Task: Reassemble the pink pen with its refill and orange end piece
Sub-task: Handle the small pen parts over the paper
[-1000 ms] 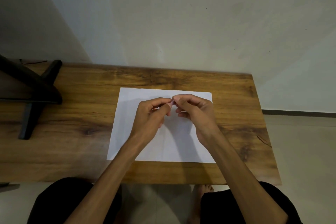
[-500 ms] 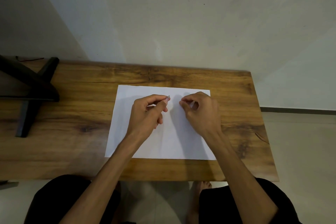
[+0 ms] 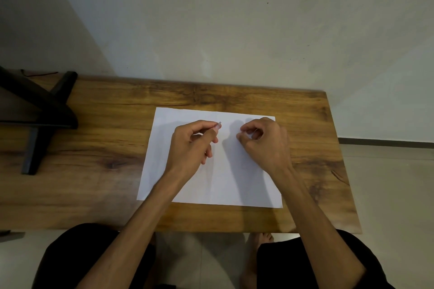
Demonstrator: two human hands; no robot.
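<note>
1. Head view, the hands: the left hand (image 3: pixel 191 148) hovers over the white sheet of paper (image 3: pixel 211 185), thumb and forefinger pinched on a small pale pink piece, apparently the pink pen (image 3: pixel 218 125). Only its tip shows, poking out toward 1 o'clock from the fingertips; the rest is hidden in the curled fingers.
2. The right hand (image 3: pixel 265 145) sits at 3 o'clock from the left hand, apart from it. Its fingers are curled, thumb and forefinger nearly meeting. I cannot tell whether they hold anything: something thin and pale may lie in the pinch, too small to name.
3. The refill and the orange end piece are not visible anywhere on the paper or the wooden table (image 3: pixel 105 148).
4. Surroundings: a black stand (image 3: pixel 40 112) lies at 9 o'clock on the table, well apart from the paper.
5. Step in hand, as I judge it: the two hands are parted between fittings, the pen part held ready in the left.
6. The next move likely calls for bringing the right hand's pinch toward 9 o'clock, lining its piece up with the exposed pen tip, then pressing or twisting it home with a steady left grip.
</note>
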